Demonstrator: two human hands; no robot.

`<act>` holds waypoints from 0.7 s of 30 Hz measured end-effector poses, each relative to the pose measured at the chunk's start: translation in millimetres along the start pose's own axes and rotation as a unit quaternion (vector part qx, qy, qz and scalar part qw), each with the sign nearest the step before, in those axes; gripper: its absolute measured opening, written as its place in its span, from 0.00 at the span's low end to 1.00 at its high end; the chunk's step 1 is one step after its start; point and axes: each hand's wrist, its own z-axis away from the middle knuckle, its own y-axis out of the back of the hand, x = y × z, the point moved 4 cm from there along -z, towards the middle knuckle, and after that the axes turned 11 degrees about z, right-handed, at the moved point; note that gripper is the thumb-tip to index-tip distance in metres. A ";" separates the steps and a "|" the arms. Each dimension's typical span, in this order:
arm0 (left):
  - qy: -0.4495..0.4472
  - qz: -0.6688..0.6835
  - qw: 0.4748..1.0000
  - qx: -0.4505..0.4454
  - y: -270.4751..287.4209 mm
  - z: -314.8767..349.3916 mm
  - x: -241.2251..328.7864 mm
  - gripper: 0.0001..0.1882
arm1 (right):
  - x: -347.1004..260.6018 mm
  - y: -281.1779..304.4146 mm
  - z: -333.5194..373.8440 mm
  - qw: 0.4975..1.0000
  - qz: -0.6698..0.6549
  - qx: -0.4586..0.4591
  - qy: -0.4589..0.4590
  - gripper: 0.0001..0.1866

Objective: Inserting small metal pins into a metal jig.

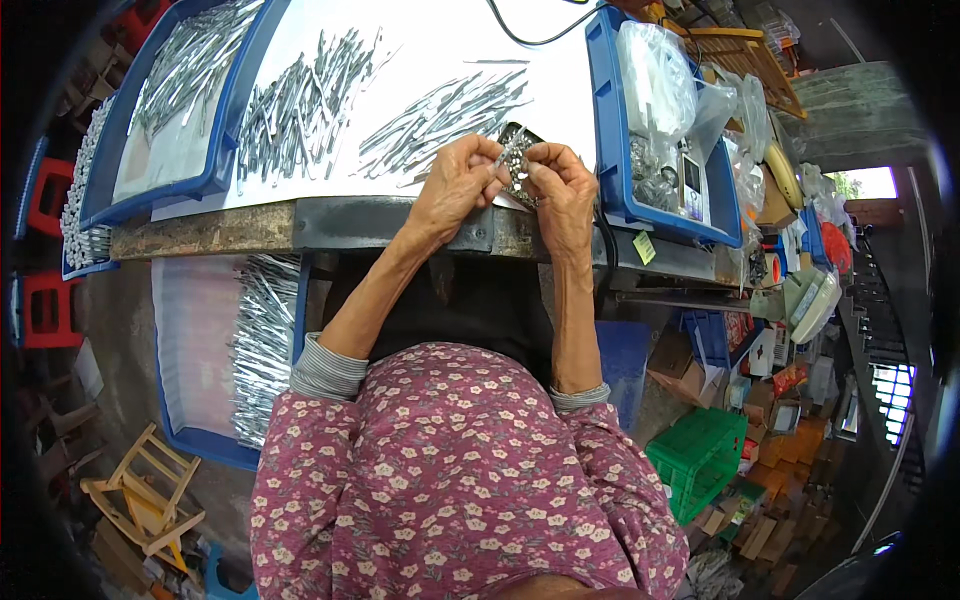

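Observation:
My left hand [455,188] is closed in a pinch near the table's front edge, on a thin silvery metal piece [504,156]. Close beside it on the right, my right hand [563,195] has thumb and fingers pressed together; what they hold is too small to make out. Between and under the fingers sits a small dark tray [512,127] with tiny shiny metal parts, partly covered by both hands. Just left of the hands lies a loose pile of slim metal strips [440,118] on the white table covering. Farther left is a second such pile [310,110].
A blue bin [212,180] of metal strips stands at the left. To the right, another blue bin [612,130] holds plastic bags and a small device. Below the table's left side, a blue tray [205,447] holds more strips. A green crate [697,455] stands lower right.

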 end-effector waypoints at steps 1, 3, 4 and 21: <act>-0.005 0.008 1.000 0.004 0.4 0.0 -1.8 0.08 | 0.4 -1.4 0.5 1.000 0.000 0.000 0.000 0.06; -0.009 0.016 1.000 0.008 -1.3 0.5 -4.2 0.09 | -0.3 -4.2 1.5 1.000 -0.005 -0.002 0.017 0.05; -0.019 0.021 0.999 0.023 -3.6 1.4 -4.0 0.08 | -1.1 -5.3 1.8 1.000 -0.006 -0.002 0.017 0.05; -0.046 -0.027 0.998 0.036 -9.4 6.6 -4.3 0.06 | -8.2 -8.5 6.3 0.995 0.082 0.032 0.048 0.02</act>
